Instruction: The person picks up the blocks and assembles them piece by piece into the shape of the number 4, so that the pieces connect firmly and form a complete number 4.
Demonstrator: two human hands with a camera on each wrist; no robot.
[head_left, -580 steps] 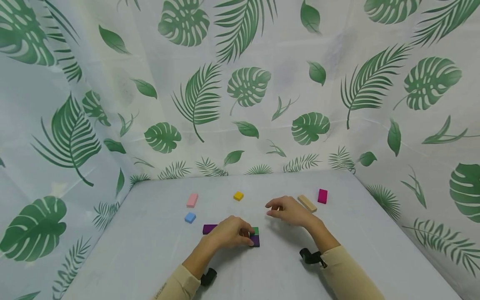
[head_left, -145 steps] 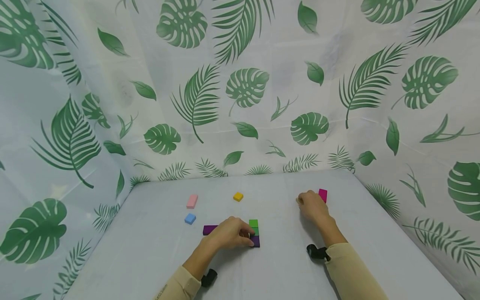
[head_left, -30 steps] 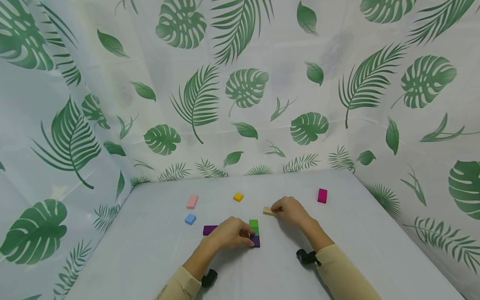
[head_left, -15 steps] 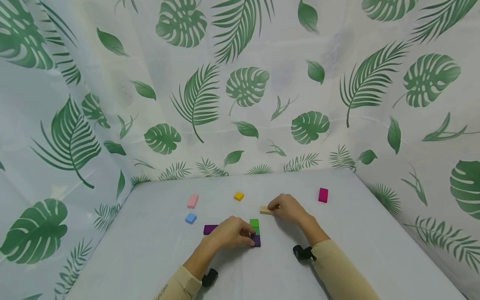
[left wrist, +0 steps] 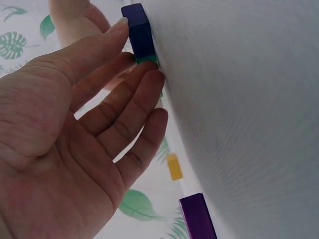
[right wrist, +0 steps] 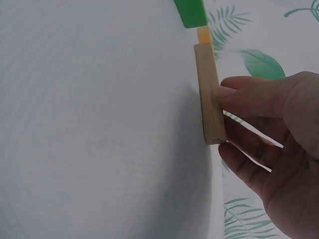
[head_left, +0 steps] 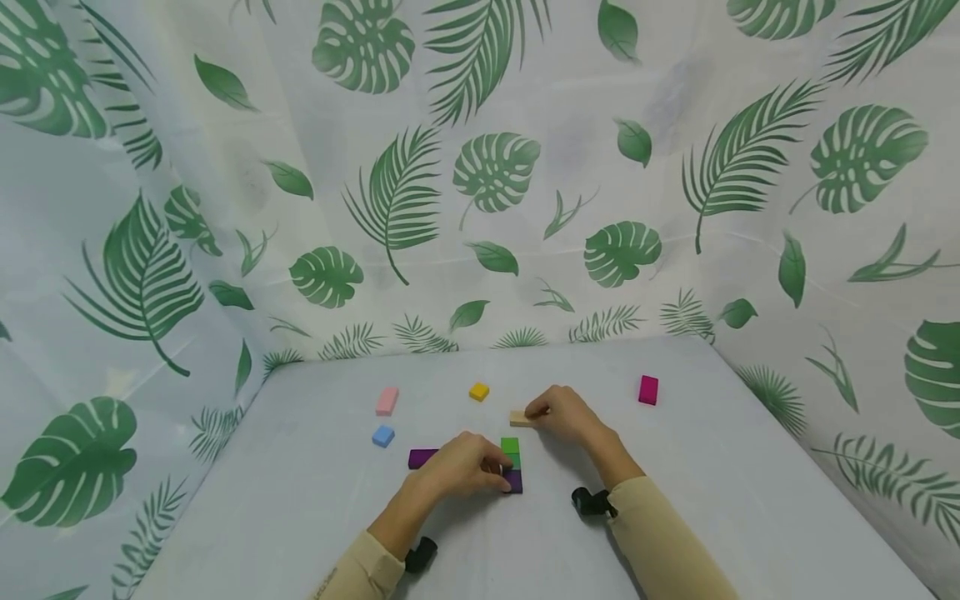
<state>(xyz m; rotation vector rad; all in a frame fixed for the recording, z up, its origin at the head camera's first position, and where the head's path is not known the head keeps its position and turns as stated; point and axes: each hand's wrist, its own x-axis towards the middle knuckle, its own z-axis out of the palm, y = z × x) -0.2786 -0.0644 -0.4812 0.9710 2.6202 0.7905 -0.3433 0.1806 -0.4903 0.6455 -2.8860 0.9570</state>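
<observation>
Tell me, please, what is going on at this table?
A person is handling coloured blocks on a white table. The right hand pinches a plain wooden block just beyond the green block ending a short row. The left hand touches that row, its thumb at the dark purple block. Another purple block is partly hidden by it; a blue block, a pink block, a yellow block and a magenta block lie untouched.

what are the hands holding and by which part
Right hand pinches the wooden block toward its right end. Left hand touches the dark block beside a green block; grip unclear.
</observation>
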